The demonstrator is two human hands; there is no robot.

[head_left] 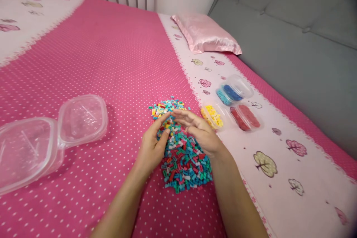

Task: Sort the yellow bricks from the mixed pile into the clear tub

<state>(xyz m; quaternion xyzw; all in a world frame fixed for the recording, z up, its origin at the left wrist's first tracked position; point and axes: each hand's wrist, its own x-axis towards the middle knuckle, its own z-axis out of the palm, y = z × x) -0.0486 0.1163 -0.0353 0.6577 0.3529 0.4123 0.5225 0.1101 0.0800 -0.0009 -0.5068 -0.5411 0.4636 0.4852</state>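
A loose pile of small multicoloured plastic building bricks (186,167) lies on the pink dotted bedsheet in front of me. Over its upper part, my left hand (153,143) reaches in from the left, thumb and fingers apart. From the other side my right hand (205,135) curves inward with its fingers stretched out. The two sets of fingertips nearly meet above the bricks. No brick is visibly gripped in either hand, though the palms are partly hidden. Beyond the hands, more bricks (171,106), many of them yellow, white and light blue, spread out thinly.
To the right are small clear tubs of yellow bricks (212,116), red bricks (245,116) and blue bricks (229,94). Two larger clear plastic containers (55,144) rest at left. A pink satin pillow (206,33) lies against the grey padded headboard (284,44).
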